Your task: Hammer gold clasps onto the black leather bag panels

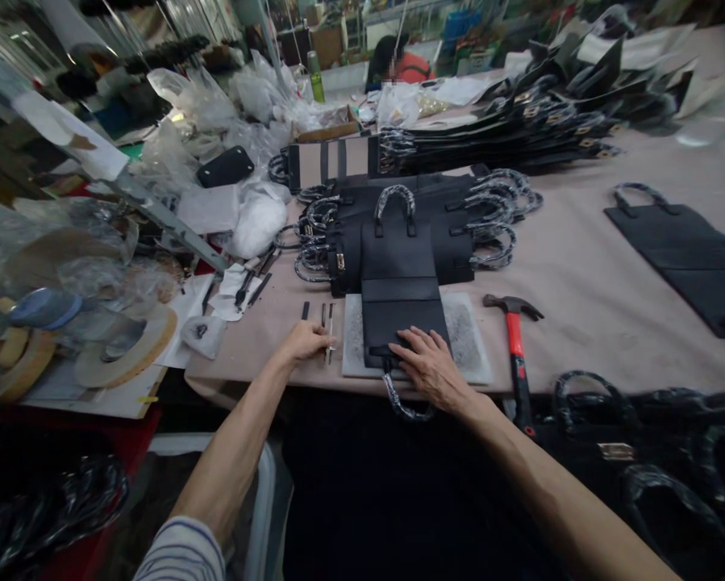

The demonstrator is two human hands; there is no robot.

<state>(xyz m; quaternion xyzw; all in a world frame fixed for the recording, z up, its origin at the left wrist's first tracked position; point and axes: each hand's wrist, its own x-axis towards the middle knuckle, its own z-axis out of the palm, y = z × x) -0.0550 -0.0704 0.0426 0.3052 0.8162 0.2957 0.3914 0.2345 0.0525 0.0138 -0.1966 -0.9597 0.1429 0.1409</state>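
A black leather bag panel [401,303] lies across a grey stone slab [468,339], with a plastic-wrapped handle at each end. My right hand [426,363] rests on the panel's near end, fingers stretched out, just above the near handle [406,410]. To the left of the slab, my left hand [307,340] is closed at the fingertips around a thin metal tool [330,352], which lies beside another slim rod and a short dark strip [305,310]. A claw hammer [515,339] with a red and black grip lies right of the slab.
Behind the slab lie stacked black bag panels [459,250] with wrapped handles. Another panel [682,254] is at the right. Tape rolls [126,347], plastic bags [259,218] and a metal post [156,210] crowd the left. More bags [616,436] sit below the table's right edge.
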